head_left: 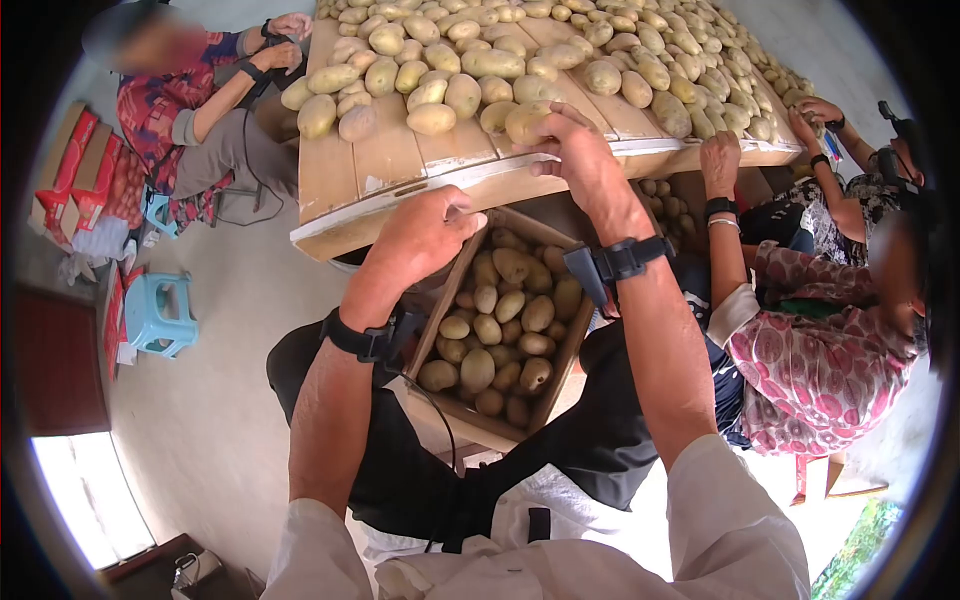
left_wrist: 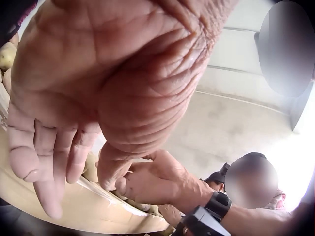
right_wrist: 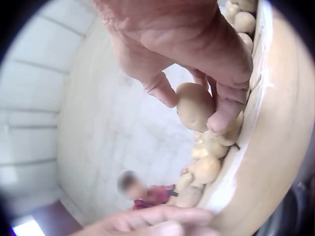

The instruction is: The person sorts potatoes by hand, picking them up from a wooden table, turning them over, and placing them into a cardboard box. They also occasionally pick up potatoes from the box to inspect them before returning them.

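Note:
Between the thumb and fingers of my right hand point(head_left: 585, 165) is a potato point(head_left: 528, 124), held at the table's front edge; the right wrist view shows this potato point(right_wrist: 195, 106) pinched, with the right hand point(right_wrist: 187, 44) above it. My left hand point(head_left: 425, 232) is over the near edge of the table, left of the right hand, holding nothing; in the left wrist view the left hand point(left_wrist: 98, 83) has its fingers loosely extended. Many potatoes point(head_left: 432, 119) lie on the wooden table point(head_left: 375, 165). Below the hands stands a box point(head_left: 568, 372) of potatoes point(head_left: 477, 370).
A person point(head_left: 165, 100) sits at the table's left end. Another in a patterned top point(head_left: 820, 365) sits at the right, with a hand point(head_left: 720, 165) on the table edge. A blue stool point(head_left: 160, 315) and red cartons point(head_left: 85, 170) stand on the left.

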Demonstrator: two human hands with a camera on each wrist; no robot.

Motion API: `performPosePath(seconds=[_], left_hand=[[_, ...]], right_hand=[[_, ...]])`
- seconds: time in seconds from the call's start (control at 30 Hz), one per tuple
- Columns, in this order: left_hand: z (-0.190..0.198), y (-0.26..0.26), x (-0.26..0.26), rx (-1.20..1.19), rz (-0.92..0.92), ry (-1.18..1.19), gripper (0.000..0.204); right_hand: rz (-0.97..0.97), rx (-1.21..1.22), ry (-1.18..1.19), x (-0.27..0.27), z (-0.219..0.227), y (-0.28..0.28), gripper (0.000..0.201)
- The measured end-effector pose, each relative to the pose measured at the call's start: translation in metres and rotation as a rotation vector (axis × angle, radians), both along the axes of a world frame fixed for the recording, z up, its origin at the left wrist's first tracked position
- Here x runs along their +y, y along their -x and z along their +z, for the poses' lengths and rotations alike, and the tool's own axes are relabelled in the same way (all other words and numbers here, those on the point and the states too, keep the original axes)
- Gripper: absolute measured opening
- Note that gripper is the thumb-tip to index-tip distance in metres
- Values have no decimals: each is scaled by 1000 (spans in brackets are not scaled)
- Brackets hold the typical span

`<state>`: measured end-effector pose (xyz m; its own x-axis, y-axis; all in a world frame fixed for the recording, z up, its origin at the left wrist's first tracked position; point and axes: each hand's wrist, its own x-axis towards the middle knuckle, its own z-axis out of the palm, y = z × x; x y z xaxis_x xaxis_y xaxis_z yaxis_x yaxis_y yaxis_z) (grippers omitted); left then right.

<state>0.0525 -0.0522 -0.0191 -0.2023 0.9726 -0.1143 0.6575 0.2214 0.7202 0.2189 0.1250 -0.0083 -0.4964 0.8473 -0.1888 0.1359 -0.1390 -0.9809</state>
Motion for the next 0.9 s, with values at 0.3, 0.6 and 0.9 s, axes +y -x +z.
performPosePath(seconds=[0.3,0.6,0.9], left_hand=[[19,1,4,-173,71,12,34],[14,9,7,-130,91,-37,35],[15,13,2,-92,110,-14,44]], right_hand=[[273,320,115,-28,11,-20,36],[508,-76,-110,-58,12,-30,38],[705,-211,-270,-65,5,-30,52]])
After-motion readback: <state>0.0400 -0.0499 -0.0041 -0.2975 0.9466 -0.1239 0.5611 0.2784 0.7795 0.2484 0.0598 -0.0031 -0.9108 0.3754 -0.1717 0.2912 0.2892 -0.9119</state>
